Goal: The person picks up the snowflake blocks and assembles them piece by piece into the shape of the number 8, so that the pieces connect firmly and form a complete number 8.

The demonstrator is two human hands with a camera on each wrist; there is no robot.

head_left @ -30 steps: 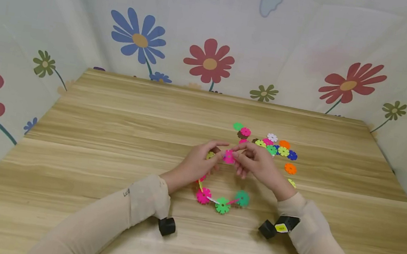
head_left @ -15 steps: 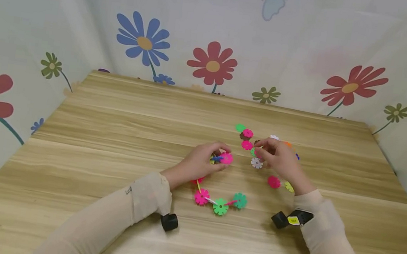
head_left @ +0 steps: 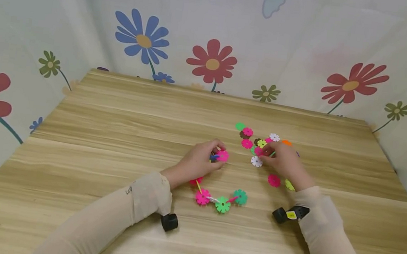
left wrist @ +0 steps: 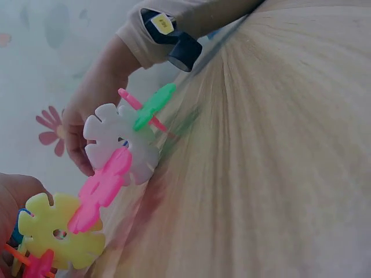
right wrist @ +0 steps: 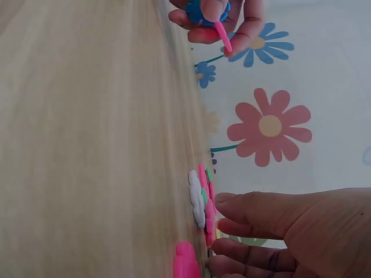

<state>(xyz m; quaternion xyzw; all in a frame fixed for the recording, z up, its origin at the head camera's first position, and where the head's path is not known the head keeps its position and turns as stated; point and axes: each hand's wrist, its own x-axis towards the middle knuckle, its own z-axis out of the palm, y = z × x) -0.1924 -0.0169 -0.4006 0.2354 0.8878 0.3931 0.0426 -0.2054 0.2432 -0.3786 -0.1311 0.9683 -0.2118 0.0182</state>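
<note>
My left hand (head_left: 199, 158) holds the end of a chain of notched, flower-shaped interlocking discs. Its thumb and fingers pinch a blue disc (right wrist: 203, 10) joined to a pink disc (head_left: 222, 155). From that hand the chain curves toward me over pink, white and green discs to a teal disc (head_left: 240, 197). A yellow disc (left wrist: 61, 231) of the chain shows large in the left wrist view. My right hand (head_left: 285, 161) reaches into the loose discs, its thumb and fingers apart beside a pink disc (head_left: 258, 151). A green disc (head_left: 272, 154) shows between them.
Loose discs in several colours lie around the right hand, among them a white disc (head_left: 256, 162), a pink disc (head_left: 274, 180) and a yellow disc (head_left: 290, 184). They lie on a wooden table (head_left: 132, 113). Behind it hangs a flower-printed cloth (head_left: 296, 40).
My right hand has left the chain end and moved right to the loose discs, where it hovers low. The left hand still holds the chain and has barely shifted.
</note>
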